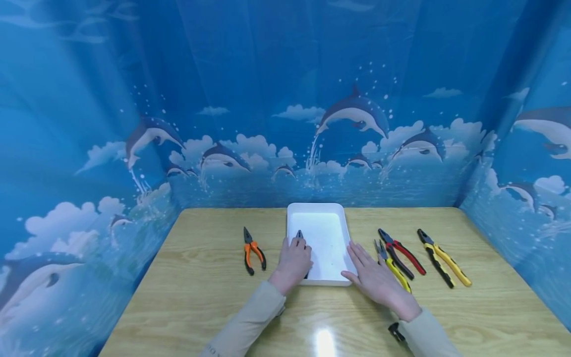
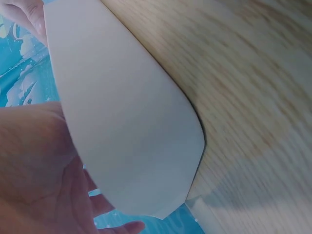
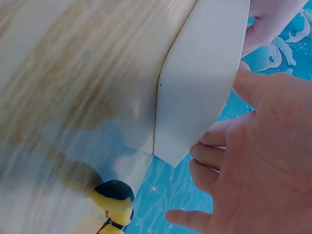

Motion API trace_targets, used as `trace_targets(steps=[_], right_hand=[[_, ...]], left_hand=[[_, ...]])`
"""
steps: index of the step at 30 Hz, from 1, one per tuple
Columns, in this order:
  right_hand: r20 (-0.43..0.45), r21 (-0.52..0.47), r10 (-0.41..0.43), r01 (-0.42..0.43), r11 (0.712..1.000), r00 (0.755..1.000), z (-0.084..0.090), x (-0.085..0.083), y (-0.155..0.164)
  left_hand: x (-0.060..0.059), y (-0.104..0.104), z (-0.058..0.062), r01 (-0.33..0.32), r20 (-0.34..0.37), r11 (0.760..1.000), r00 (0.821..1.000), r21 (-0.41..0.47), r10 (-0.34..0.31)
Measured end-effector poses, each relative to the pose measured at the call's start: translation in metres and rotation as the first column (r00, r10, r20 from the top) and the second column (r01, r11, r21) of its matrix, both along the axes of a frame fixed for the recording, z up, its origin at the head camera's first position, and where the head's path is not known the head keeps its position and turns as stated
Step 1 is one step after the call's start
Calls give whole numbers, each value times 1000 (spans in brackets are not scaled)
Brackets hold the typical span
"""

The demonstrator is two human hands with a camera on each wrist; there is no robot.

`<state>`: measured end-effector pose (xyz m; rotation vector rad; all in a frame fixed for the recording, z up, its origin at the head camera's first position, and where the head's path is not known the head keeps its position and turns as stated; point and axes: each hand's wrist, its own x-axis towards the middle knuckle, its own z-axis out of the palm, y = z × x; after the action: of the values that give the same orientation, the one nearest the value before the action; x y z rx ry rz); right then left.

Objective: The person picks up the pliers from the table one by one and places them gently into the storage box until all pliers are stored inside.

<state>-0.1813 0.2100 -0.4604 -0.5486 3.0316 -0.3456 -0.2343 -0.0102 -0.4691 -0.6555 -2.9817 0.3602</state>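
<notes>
Left hand (image 1: 293,260) gripped dark pliers (image 1: 299,234) over the tray (image 1: 332,213), which sat at the worktop's (image 1: 200,297) middle. Right hand (image 1: 372,275) lay flat, fingers straight, against the tray's right rim, I judged to steady it.

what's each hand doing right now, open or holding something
Left hand: grips a pair of pliers over the left side of the white tray.
Right hand: open, fingers straight, resting by the tray's right edge; holds nothing.
</notes>
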Motion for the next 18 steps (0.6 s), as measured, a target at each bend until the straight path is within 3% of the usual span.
trace_targets(steps=[12, 15, 18], right_hand=[[4, -8, 3, -3, 1000, 1000, 0, -1, 0], [-3, -9, 4, -5, 1000, 1000, -2, -1, 1], [-10, -5, 2, -2, 1000, 1000, -3, -1, 2]], left_hand=[[1, -6, 1, -12, 12, 997, 1000, 83, 11], [1, -7, 1, 21, -36, 992, 999, 125, -17], [0, -8, 2, 73, -135, 981, 990, 181, -48]])
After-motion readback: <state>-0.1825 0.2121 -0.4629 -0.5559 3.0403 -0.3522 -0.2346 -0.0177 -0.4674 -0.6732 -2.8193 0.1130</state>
